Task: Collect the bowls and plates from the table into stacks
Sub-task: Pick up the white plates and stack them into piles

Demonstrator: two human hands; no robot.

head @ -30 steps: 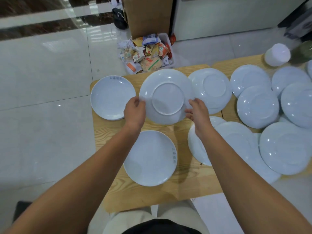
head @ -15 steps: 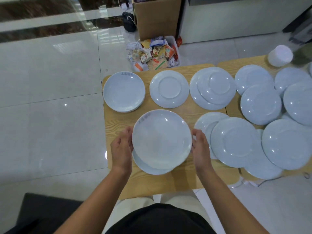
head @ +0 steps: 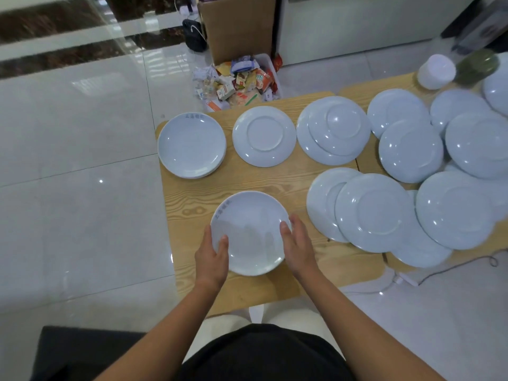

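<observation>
White lettered plate (head: pixel 250 232) lies face-up, left grip (head: pixel 211 254) pinching its rim, right grip (head: pixel 298 246) touching flat.

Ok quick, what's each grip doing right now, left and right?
Left grip: holding the near plate by its rim, thumb on top.
Right grip: open, straight fingers touching the same plate's rim.

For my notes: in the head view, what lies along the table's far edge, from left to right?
Stack of face-up white round plates → single upside-down white round plate → two overlapping upside-down white plates.
</observation>
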